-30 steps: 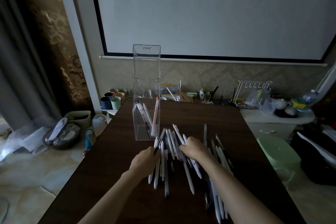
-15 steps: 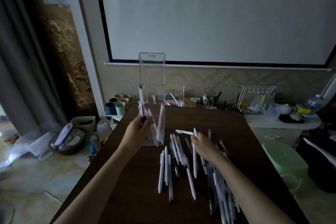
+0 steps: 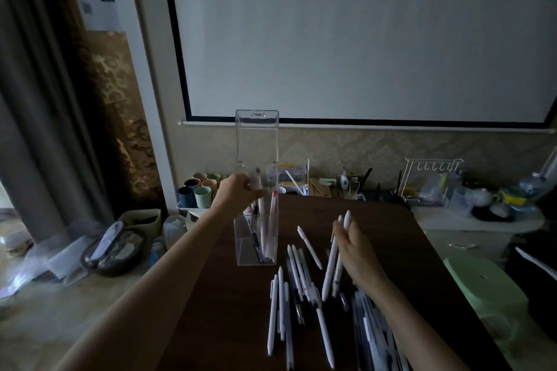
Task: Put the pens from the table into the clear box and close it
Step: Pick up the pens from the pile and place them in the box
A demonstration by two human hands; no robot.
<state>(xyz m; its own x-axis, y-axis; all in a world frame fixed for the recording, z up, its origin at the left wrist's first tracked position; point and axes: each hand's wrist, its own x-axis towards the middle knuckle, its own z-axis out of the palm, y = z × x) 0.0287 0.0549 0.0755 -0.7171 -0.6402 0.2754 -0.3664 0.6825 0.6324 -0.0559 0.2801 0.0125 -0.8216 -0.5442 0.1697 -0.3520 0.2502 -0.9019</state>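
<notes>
A tall clear box (image 3: pixel 256 253) stands on the dark table (image 3: pixel 211 295), its hinged lid (image 3: pixel 256 135) raised upright. Several pens lean inside it, one with a red stripe. My left hand (image 3: pixel 238 194) is at the box's open top, fingers closed on a pen (image 3: pixel 259 187) that points down into the box. My right hand (image 3: pixel 351 247) hovers over the table to the right of the box and holds two white pens (image 3: pixel 334 259) tilted upward. Many loose pens (image 3: pixel 298 295) lie scattered on the table in front of the box and under my right forearm.
Coloured cups (image 3: pixel 197 193) on a tray sit past the table's far left corner. A cluttered shelf with a white wire rack (image 3: pixel 428 181) runs behind the table. A green stool (image 3: pixel 485 292) stands to the right, bags and slippers (image 3: pixel 114 247) on the floor to the left.
My left hand carried a pen from the pile up to the box's opening and now lowers it in. My right hand picked pens off the table and lifted them.
</notes>
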